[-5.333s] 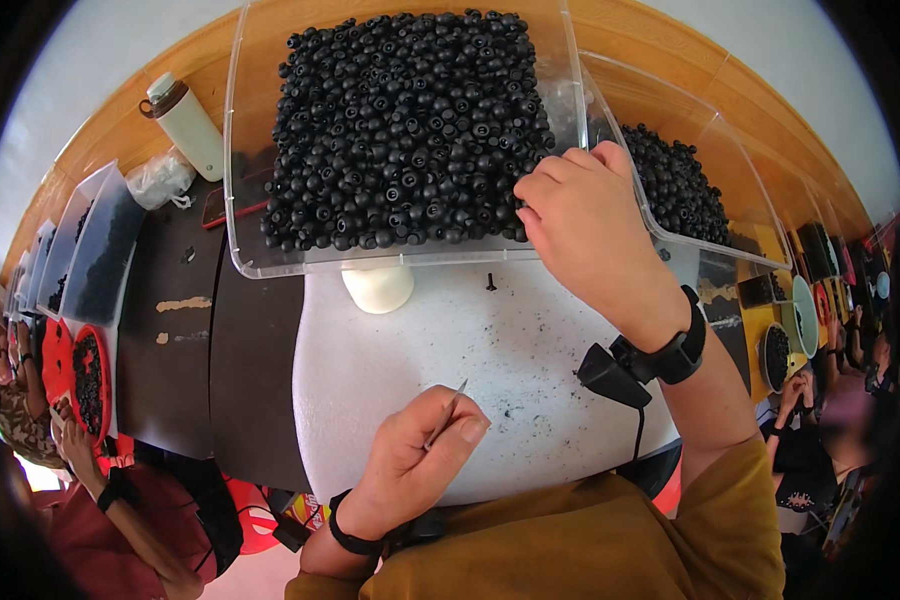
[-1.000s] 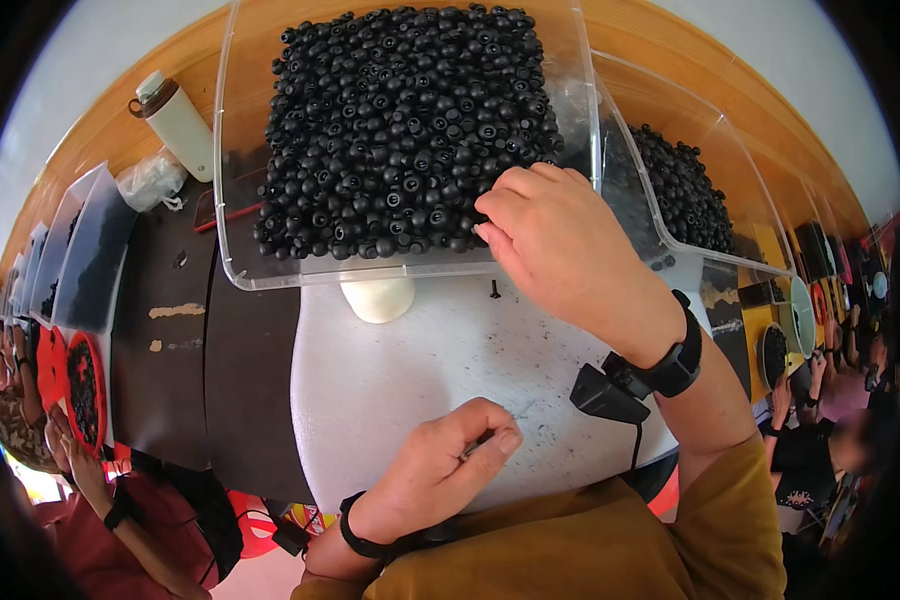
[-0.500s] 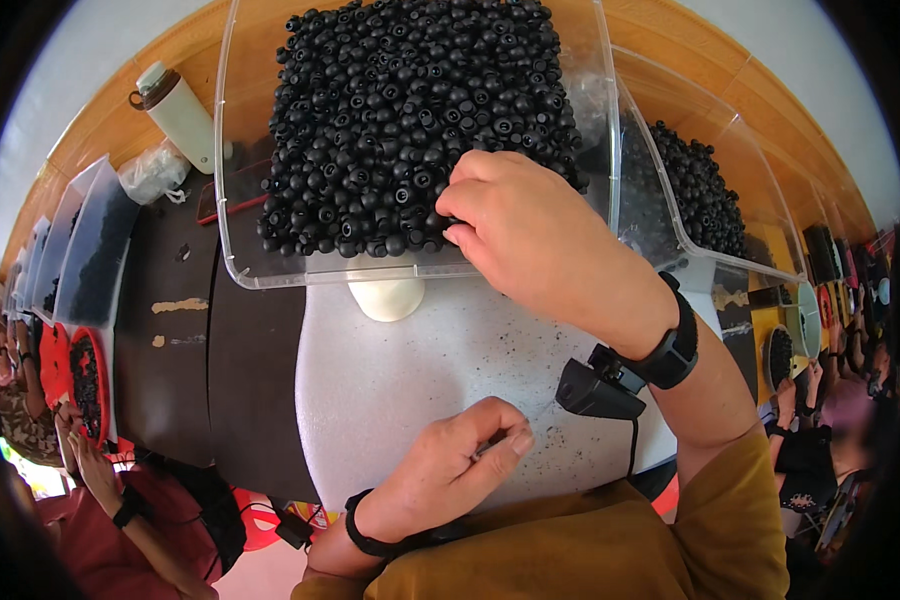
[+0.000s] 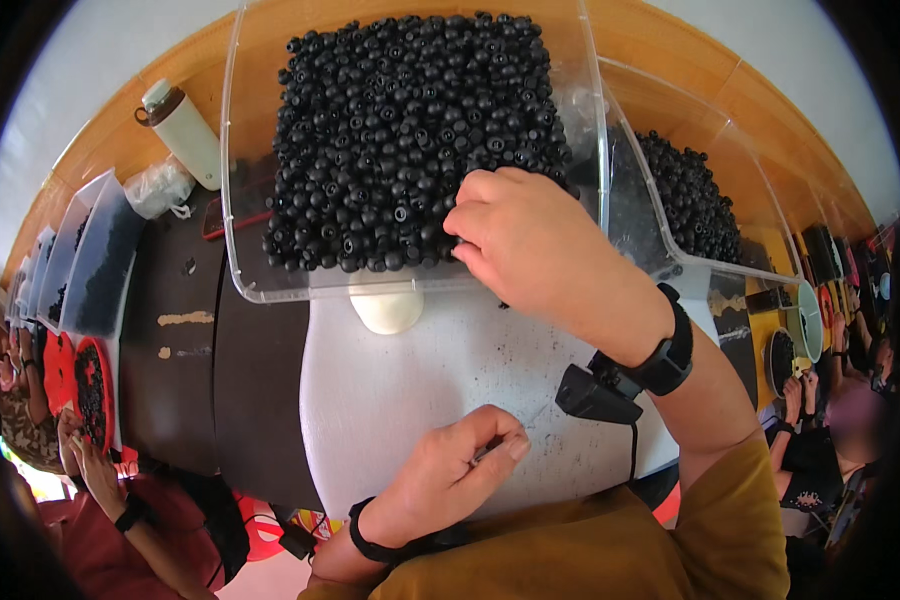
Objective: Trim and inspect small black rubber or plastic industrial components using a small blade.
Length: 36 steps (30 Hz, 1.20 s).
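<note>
A clear plastic bin (image 4: 420, 290) holds a heap of small round black parts (image 4: 400, 140), several with a hole on one side. Over the heap's near right edge is my right hand (image 4: 525, 225), thumb and fingers pinched together; what lies between the tips is too hidden to name. Lower down, in front of my body, my left hand (image 4: 450, 465) is closed around a slim tool (image 4: 482, 453), mostly covered by the fingers. A thin pale tip seems to show beyond them. Beneath the left hand lies a white foam-like sheet (image 4: 360, 400) sprinkled with dark specks.
A white rounded object (image 4: 388, 308) sits under the bin's near wall. To the right stands another clear bin (image 4: 780, 268) of black parts. A bottle (image 4: 185, 135), plastic bag (image 4: 158, 188) and red-edged phone (image 4: 213, 218) are at left. A black device (image 4: 595, 395) hangs from my right wrist. Other people work on both sides.
The whole view has shifted slightly, so the bin sits a little lower in it. My right hand is still pinched over the heap, and my left hand keeps its grip.
</note>
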Motion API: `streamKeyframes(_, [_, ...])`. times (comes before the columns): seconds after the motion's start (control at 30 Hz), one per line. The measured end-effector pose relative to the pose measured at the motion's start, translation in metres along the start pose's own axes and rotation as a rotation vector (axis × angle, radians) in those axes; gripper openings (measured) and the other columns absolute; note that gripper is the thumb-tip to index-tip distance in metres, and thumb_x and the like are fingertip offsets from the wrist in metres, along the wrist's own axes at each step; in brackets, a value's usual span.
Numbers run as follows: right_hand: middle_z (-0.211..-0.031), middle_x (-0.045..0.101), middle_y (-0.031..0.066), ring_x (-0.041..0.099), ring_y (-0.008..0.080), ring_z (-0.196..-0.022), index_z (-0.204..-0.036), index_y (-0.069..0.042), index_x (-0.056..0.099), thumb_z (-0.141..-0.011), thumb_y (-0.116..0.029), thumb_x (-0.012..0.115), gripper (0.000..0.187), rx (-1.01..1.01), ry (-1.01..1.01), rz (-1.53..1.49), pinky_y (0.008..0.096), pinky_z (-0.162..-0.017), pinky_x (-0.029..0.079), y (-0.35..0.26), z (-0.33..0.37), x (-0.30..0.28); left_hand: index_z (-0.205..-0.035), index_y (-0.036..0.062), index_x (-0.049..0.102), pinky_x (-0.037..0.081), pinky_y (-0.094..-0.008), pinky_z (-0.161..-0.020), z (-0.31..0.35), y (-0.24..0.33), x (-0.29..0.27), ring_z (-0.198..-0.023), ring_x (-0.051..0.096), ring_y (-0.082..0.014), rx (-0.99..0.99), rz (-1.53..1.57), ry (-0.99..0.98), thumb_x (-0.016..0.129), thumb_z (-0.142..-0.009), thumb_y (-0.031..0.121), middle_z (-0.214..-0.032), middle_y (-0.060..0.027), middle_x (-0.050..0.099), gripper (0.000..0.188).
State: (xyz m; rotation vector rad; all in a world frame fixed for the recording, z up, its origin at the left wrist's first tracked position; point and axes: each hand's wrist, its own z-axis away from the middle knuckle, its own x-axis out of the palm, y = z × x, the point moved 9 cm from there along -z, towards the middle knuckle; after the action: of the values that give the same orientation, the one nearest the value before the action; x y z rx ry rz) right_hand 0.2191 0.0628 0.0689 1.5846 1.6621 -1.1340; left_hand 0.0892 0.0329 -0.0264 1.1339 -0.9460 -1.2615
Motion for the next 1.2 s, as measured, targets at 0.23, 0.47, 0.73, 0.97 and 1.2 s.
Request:
streamKeyframes(0.23, [-0.078, 0.054, 0.0113, 0.054, 0.0291, -0.078, -0.073, -0.003, 0.060, -0.070, -0.010, 0.062, 0.008, 0.070, -0.013, -0.077, 0.0394, -0.070, 0.044, 0.009, -0.004, -0.008, -0.088, 0.0005, 0.055, 0.039, -0.0212, -0.060, 0.002, -0.001, 0.001, -0.066, 0.044, -0.0059, -0.032, -0.001, -0.005, 0.055, -0.087, 0.011, -0.073, 0.0003, 0.052, 0.011])
streamKeyframes(0.47, [-0.108, 0.051, 0.0216, 0.051, 0.0363, -0.099, -0.099, 0.001, 0.058, -0.074, -0.027, 0.067, 0.038, 0.132, 0.323, 0.187, 0.0407, -0.083, 0.044, 0.052, -0.039, -0.050, -0.089, 0.0008, 0.055, 0.039, -0.0210, -0.061, 0.001, 0.002, 0.006, -0.067, 0.045, -0.0060, 0.053, -0.018, -0.045, 0.055, -0.088, 0.012, -0.074, 0.0001, 0.053, 0.011])
streamKeyframes(0.73, [-0.115, 0.049, 0.0157, 0.047, 0.0370, -0.101, -0.103, 0.001, 0.057, -0.078, -0.040, 0.060, 0.047, 0.256, 0.056, 0.161, 0.0470, -0.082, 0.043, 0.059, -0.037, -0.009, -0.086, 0.0021, 0.055, 0.039, -0.0223, -0.062, 0.000, 0.006, -0.002, -0.067, 0.044, -0.0068, 0.077, 0.071, 0.042, 0.054, -0.088, 0.014, -0.072, 0.0007, 0.051, 0.012])
streamKeyframes(0.97, [-0.098, 0.054, 0.0129, 0.052, 0.0309, -0.090, -0.095, 0.002, 0.057, -0.078, -0.032, 0.063, 0.039, 0.226, 0.133, 0.137, 0.0419, -0.072, 0.048, 0.049, -0.025, -0.008, -0.086, 0.0022, 0.055, 0.039, -0.0222, -0.061, -0.003, 0.005, 0.000, -0.067, 0.043, -0.0067, 0.097, 0.072, 0.052, 0.054, -0.088, 0.013, -0.071, 0.0014, 0.050, 0.012])
streamKeyframes(1.2, [-0.090, 0.055, 0.0112, 0.053, 0.0287, -0.085, -0.086, 0.001, 0.058, -0.077, -0.030, 0.064, 0.033, 0.196, 0.190, 0.122, 0.0401, -0.069, 0.047, 0.040, -0.022, -0.009, -0.087, 0.0020, 0.054, 0.040, -0.0222, -0.060, -0.002, 0.003, 0.000, -0.065, 0.044, -0.0071, 0.090, 0.060, 0.034, 0.054, -0.088, 0.012, -0.072, -0.0001, 0.050, 0.010])
